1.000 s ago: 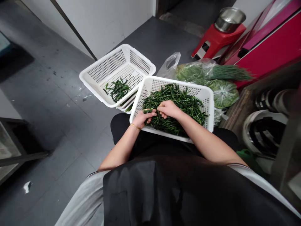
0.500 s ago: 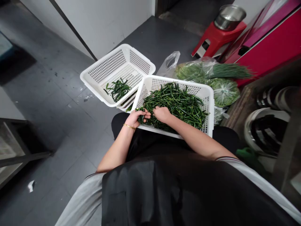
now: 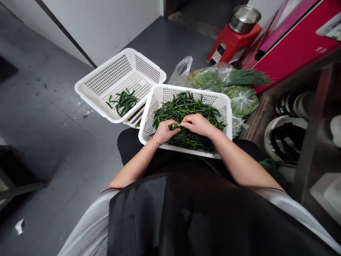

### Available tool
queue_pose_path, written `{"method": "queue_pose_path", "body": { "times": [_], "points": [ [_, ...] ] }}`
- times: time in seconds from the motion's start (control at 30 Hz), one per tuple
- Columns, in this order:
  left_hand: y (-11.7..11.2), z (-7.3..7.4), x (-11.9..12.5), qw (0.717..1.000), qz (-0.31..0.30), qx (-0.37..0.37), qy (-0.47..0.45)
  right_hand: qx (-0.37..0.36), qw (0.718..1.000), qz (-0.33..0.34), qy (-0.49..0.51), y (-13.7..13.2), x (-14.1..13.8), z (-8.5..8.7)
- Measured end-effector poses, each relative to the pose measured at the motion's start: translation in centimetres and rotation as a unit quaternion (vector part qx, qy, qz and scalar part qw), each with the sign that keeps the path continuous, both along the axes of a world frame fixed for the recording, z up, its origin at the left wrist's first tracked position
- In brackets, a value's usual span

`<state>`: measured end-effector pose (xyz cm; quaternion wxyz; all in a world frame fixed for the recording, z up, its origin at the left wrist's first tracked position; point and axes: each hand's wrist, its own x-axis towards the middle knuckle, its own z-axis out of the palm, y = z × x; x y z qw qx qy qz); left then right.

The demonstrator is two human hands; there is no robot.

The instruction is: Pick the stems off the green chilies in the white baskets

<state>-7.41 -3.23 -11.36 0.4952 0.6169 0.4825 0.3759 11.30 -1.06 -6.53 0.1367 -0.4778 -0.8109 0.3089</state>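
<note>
My left hand (image 3: 164, 132), with a gold bracelet at the wrist, is closed around a few green chili peppers (image 3: 173, 126). Their ends poke out toward the other hand. My right hand (image 3: 196, 124) pinches at the end of one of those peppers; the fingertips partly hide what is between them. Both hands are over a white perforated basket (image 3: 226, 106), which rests on my lap and holds a large heap of long green chili peppers (image 3: 191, 105).
A second white basket (image 3: 106, 76) at the left holds a small pile of peppers (image 3: 126, 101). Bagged greens (image 3: 241, 101) lie at the right. Behind them, a metal pot (image 3: 244, 19) sits on a red stool (image 3: 226, 42). A shelf with dishes (image 3: 286, 138) stands at the far right.
My left hand has moved right, in over the heap, with its peppers. My right hand has risen off the heap to meet it. The view has turned slightly right.
</note>
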Motion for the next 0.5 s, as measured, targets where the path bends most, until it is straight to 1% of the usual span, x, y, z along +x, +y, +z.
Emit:
{"method": "queue_pose_path", "body": {
  "times": [0.07,0.1,0.17,0.23,0.27,0.3,0.33,0.37,0.43,0.47,0.5],
  "points": [
    [-0.5,0.7,0.1,1.0,-0.023,0.008,-0.015,-0.046,0.996,-0.021,0.078,-0.6,0.3,-0.6],
    [-0.7,1.0,0.2,0.999,-0.031,0.011,-0.021,-0.079,0.988,-0.04,0.125,-0.9,0.4,-1.0],
    [-1.1,1.6,0.2,0.999,-0.042,0.005,-0.025,-0.147,0.96,-0.086,0.221,-1.7,0.5,-1.9],
    [-1.3,1.7,0.3,0.998,-0.052,-0.027,-0.025,-0.19,0.928,-0.132,0.293,-2.6,0.4,-2.9],
    [-1.4,1.7,0.3,0.996,-0.063,-0.056,-0.03,-0.197,0.918,-0.149,0.309,-3.0,0.3,-3.3],
    [-1.4,1.5,0.4,0.992,-0.076,-0.091,-0.044,-0.192,0.918,-0.16,0.308,-3.4,0.3,-3.6],
    [-1.5,1.3,0.6,0.985,-0.09,-0.132,-0.068,-0.168,0.928,-0.166,0.289,-3.8,0.3,-3.8],
    [-1.5,1.1,0.8,0.975,-0.097,-0.175,-0.098,-0.121,0.946,-0.168,0.251,-4.1,0.4,-3.9],
    [-1.7,0.7,1.2,0.952,-0.09,-0.247,-0.16,0.016,0.978,-0.157,0.137,-4.6,0.6,-3.7],
    [-1.8,0.6,1.5,0.942,-0.077,-0.27,-0.184,0.085,0.983,-0.146,0.073,-4.8,0.8,-3.5],
    [-1.8,0.6,1.6,0.935,-0.063,-0.286,-0.199,0.142,0.98,-0.135,0.014,-5.0,1.0,-3.4]
  ]
}}
